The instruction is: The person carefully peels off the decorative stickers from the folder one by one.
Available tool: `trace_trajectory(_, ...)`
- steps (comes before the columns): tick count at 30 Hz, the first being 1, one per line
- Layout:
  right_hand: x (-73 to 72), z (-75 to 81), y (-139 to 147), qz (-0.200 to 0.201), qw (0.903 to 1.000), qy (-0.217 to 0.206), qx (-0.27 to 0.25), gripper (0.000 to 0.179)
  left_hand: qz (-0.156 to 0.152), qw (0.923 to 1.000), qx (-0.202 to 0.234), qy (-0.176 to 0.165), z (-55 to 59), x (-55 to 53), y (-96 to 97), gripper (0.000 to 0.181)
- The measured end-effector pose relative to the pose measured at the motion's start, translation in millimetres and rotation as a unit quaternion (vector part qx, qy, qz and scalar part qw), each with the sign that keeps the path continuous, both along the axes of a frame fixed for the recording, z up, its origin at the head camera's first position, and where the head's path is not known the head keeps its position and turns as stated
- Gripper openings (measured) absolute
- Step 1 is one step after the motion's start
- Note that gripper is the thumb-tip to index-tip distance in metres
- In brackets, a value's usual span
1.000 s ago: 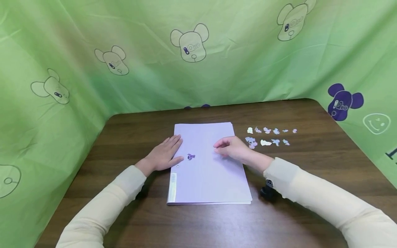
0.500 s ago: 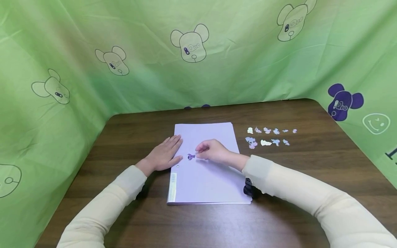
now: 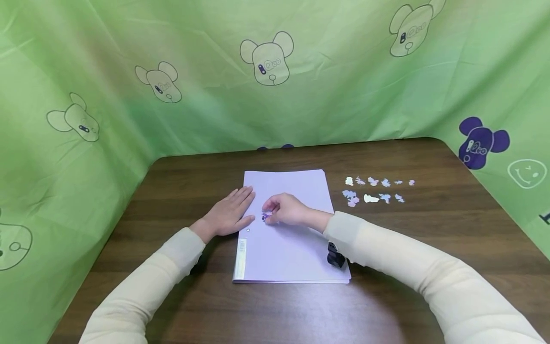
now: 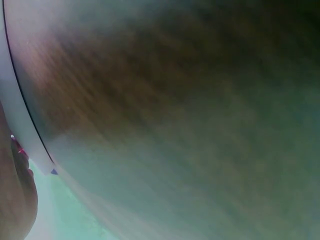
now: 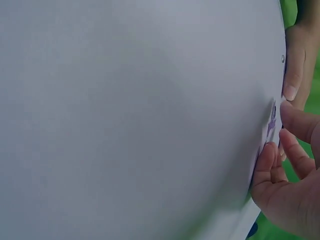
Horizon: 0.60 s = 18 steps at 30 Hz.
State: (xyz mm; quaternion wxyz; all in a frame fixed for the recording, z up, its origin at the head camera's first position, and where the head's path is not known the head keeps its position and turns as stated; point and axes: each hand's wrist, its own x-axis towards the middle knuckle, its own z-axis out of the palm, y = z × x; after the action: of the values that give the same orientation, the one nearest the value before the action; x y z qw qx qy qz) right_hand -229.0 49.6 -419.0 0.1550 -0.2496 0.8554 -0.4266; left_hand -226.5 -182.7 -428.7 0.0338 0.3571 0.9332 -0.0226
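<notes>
In the head view a pale lilac file folder [image 3: 296, 253] lies on the table. My left hand [image 3: 229, 212] rests flat across its left edge, fingers straight and thumb on the cover. A small purple cut-out sticker [image 3: 264, 218] lies on the cover just right of that thumb. Over it is my right hand [image 3: 287, 209], its bent fingertips right at the sticker and partly covering it. The right wrist view shows the same sticker [image 5: 271, 122] close by the thumb and forefinger [image 5: 295, 150], which stand apart with a gap between them. The left wrist view is mostly blurred.
Two rows of small cut-out stickers, some pastel and some white [image 3: 371, 198], lie on the brown wooden table [image 3: 206, 306] right of the folder. A label strip [image 3: 241, 258] runs along the folder's lower left spine. A green printed cloth [image 3: 326, 95] hangs behind.
My right hand has moved left across the folder, from its right half to the purple sticker. My left hand has stayed flat at the left edge. The view has shifted slightly.
</notes>
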Motion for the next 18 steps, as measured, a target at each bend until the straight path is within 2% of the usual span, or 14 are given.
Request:
trace_trajectory(6, -2.0, -0.7, 3.1, 0.029, 0.9992, 0.021, 0.015, 0.029, 0.0, 0.9999, -0.012, 0.001, 1.1, -0.4, 1.6, 0.074)
trace_trajectory(18, 0.0, -3.9, 2.3, 0.041, 0.9968, 0.06, 0.032, 0.025, 0.004, 1.0, -0.004, -0.008, -0.2, -0.9, 1.4, 0.075)
